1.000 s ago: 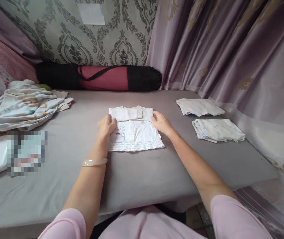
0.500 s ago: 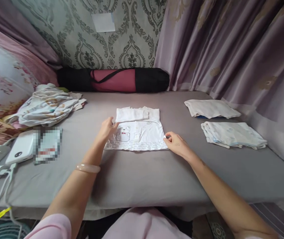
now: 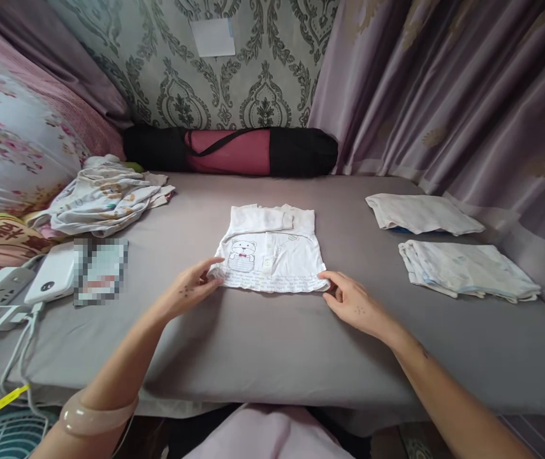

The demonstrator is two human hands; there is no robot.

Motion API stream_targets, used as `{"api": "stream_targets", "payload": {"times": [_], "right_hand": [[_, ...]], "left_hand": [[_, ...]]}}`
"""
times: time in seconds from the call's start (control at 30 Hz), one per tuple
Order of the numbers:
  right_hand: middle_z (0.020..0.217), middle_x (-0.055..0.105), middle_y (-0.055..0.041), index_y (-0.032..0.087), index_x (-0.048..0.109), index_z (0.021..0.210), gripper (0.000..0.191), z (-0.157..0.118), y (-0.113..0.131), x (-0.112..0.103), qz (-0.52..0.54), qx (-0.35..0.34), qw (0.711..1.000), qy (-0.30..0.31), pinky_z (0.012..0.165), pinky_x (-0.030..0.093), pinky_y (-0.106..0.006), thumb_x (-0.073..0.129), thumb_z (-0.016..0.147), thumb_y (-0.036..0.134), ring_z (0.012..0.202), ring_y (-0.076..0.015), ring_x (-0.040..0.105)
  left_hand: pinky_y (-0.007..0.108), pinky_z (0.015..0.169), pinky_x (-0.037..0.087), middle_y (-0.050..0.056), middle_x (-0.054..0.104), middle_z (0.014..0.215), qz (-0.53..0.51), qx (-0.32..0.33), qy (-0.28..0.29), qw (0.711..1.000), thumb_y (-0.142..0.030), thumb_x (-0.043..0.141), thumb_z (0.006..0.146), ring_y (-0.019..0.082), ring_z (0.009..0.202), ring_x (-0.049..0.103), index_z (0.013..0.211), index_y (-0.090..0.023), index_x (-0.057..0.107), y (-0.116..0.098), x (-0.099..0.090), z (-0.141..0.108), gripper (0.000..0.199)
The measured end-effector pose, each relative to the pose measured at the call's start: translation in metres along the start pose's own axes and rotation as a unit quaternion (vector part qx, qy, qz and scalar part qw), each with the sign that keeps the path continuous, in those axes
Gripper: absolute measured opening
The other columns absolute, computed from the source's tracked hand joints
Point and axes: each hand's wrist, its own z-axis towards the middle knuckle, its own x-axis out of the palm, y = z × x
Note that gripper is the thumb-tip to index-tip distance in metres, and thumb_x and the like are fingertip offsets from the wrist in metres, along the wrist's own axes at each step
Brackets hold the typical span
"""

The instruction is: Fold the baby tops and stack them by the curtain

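A small white garment (image 3: pixel 291 255) with a bear drawing and buttons lies flat on the grey-covered surface (image 3: pixel 262 344), its sleeves folded across the top. At its lower left corner, my left hand (image 3: pixel 190 288) pinches the hem between thumb and fingers. My right hand (image 3: pixel 356 303) has the lower right corner of the hem between its thumb and fingers. A pale bangle (image 3: pixel 97 417) sits on my left forearm.
Two folded cloths, an upper one (image 3: pixel 425 213) and a lower one (image 3: pixel 473 271), lie at the right. Rumpled clothes (image 3: pixel 104 197), a power bank (image 3: pixel 52 274) and a power strip (image 3: pixel 2 293) are at the left. A black and red bag (image 3: pixel 229 152) lies along the wall.
My left hand has moved down from the garment's upper left side to its lower left corner. My right hand has shifted down to the lower right corner. The view has shifted slightly.
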Motion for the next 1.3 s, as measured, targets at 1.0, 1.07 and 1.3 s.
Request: {"api": "stream_targets", "payload": {"times": [1.0,1.07,1.3], "right_hand": [[0.096,0.072,-0.0063,0.018,0.064,0.103,0.026,0.150,-0.013,-0.031,0.097,-0.052,0.975,-0.191,0.078,0.048,-0.028,0.050,0.090,0.036,0.085,-0.0186,0.066],[0.090,0.072,-0.0058,0.016,0.065,0.102,0.026,0.176,-0.021,-0.027,0.072,-0.022,0.978,-0.195,0.075,0.047,-0.026,0.051,0.090,0.034,0.080,-0.0176,0.065],[0.101,0.073,-0.0111,0.015,0.067,0.103,0.027,0.222,-0.044,0.006,-0.028,0.166,0.972,-0.165,0.078,0.045,-0.026,0.047,0.095,0.031,0.094,-0.0207,0.067]], "left_hand": [[0.026,0.072,0.046,0.004,0.069,0.088,-0.197,0.060,-0.131,0.970,-0.048,0.060,0.078,0.018,0.082,0.061,0.095,-0.017,0.065,-0.019,-0.009,0.135,0.035],[0.024,0.066,0.044,0.002,0.066,0.079,-0.217,0.040,-0.142,0.965,-0.044,0.061,0.074,0.016,0.074,0.059,0.093,-0.016,0.063,-0.011,0.000,0.163,0.034],[0.023,0.054,0.037,0.001,0.059,0.065,-0.130,-0.084,-0.185,0.970,-0.041,0.055,0.071,0.014,0.061,0.052,0.076,-0.016,0.060,0.028,0.033,0.218,0.025]]}}
